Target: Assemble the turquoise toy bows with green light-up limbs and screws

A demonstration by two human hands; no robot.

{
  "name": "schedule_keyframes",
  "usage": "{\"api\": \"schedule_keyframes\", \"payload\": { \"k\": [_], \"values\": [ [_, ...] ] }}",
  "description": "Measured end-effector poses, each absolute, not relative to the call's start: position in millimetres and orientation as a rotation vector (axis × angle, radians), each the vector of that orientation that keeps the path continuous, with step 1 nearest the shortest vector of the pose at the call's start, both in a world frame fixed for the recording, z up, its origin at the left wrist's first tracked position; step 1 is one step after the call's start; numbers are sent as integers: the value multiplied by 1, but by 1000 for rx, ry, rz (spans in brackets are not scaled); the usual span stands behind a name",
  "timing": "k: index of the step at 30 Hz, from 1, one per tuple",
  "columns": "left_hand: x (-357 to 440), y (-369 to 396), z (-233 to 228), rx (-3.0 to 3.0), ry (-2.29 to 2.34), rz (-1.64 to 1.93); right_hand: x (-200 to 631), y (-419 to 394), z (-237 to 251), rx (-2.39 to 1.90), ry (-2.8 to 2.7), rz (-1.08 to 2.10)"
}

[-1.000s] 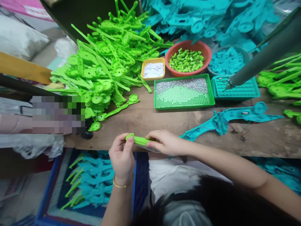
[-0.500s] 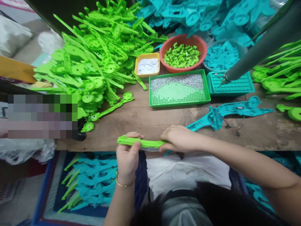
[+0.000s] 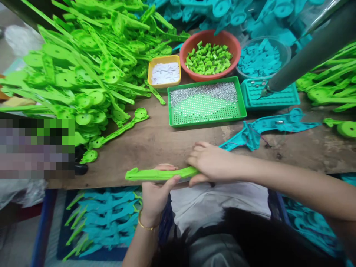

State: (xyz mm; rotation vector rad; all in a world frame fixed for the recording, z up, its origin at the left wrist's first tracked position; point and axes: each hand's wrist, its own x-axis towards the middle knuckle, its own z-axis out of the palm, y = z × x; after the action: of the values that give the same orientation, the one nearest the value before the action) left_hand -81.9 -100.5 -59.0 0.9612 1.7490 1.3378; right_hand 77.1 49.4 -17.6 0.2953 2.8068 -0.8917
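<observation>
A long, narrow bright-green plastic part [image 3: 155, 175] lies level across both hands at the table's front edge. My left hand [image 3: 158, 194] is closed around its middle from below, thumb along the near side. My right hand [image 3: 207, 163] grips the part's right end, which its fingers hide. Just beyond my right hand rests a teal plastic piece [image 3: 251, 133] with thin wires and a small metal bit in it. Further back stands a green perforated tray [image 3: 204, 120] with small silvery pieces heaped along its far side.
Green plastic parts [image 3: 83, 74] are piled high at left. An orange bowl [image 3: 182, 61], a yellow tub [image 3: 150, 76] and a teal tray [image 3: 286, 100] stand at the back. A dark hanging tool [image 3: 303, 55] slants in from upper right. Teal pieces [image 3: 111, 218] fill a crate below.
My left hand has slid rightward along the green part, closer to my right hand, so more of its left end shows. The view has shifted slightly.
</observation>
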Motion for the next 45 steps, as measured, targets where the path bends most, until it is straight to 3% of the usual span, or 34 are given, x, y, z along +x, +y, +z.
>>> {"api": "schedule_keyframes", "payload": {
  "k": [7,16,22,26,37,45],
  "values": [
    [-55,-102,-79,962,1718,1331,83,53,-17,245,2790,-973],
    [-54,-98,-73,1018,1810,1265,87,61,-14,285,2743,-914],
    [-33,-101,-78,611,1521,1380,97,72,-7,316,2689,-1069],
    [-10,-98,-71,543,1600,1230,96,73,-5,320,2716,-1091],
    [-22,-95,-46,195,1315,1241,80,70,-8,437,2689,-995],
    [-26,-95,-28,112,1373,1249,70,59,-10,434,2762,-919]
  ]
}}
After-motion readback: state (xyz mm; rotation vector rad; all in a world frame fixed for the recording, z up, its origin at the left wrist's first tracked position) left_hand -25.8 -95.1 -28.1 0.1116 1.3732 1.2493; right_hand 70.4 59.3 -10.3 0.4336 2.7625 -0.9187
